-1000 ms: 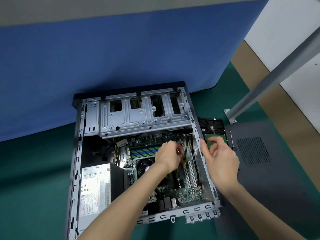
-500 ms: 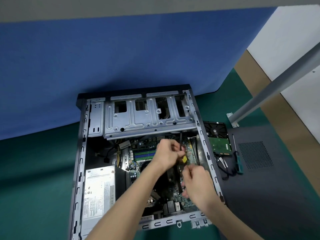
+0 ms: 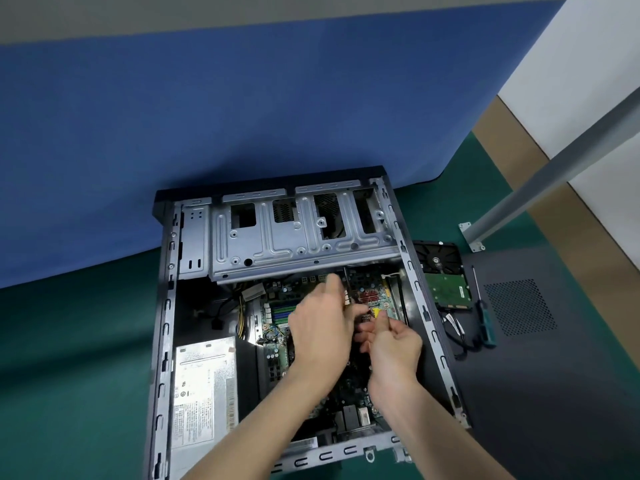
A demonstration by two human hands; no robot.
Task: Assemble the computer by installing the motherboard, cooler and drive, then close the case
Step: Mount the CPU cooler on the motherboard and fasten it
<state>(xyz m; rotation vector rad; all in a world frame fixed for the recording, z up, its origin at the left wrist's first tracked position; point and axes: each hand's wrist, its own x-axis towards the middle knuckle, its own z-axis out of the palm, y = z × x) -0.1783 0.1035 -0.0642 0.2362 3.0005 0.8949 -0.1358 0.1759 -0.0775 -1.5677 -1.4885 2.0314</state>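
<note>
The open computer case (image 3: 166,306) lies flat on the green mat. Its green motherboard (image 3: 275,323) sits inside, partly hidden under both hands. My left hand (image 3: 320,327) pinches a thin black cable with a small connector (image 3: 346,289) over the board's upper right area. My right hand (image 3: 391,344) is beside it, fingers curled round another small cable connector (image 3: 365,317) near a yellow tag. The hard drive (image 3: 445,275) lies circuit side up on the mat right of the case. The dark side panel (image 3: 540,358) lies further right.
A power supply (image 3: 204,386) fills the case's lower left. The metal drive cage (image 3: 301,233) spans the top. A green-handled screwdriver (image 3: 485,323) and a loose black cable (image 3: 460,337) lie by the drive. A grey table leg (image 3: 554,168) stands at right.
My right hand left the case's right wall by the drive and came into the case next to my left hand. The view shifted slightly.
</note>
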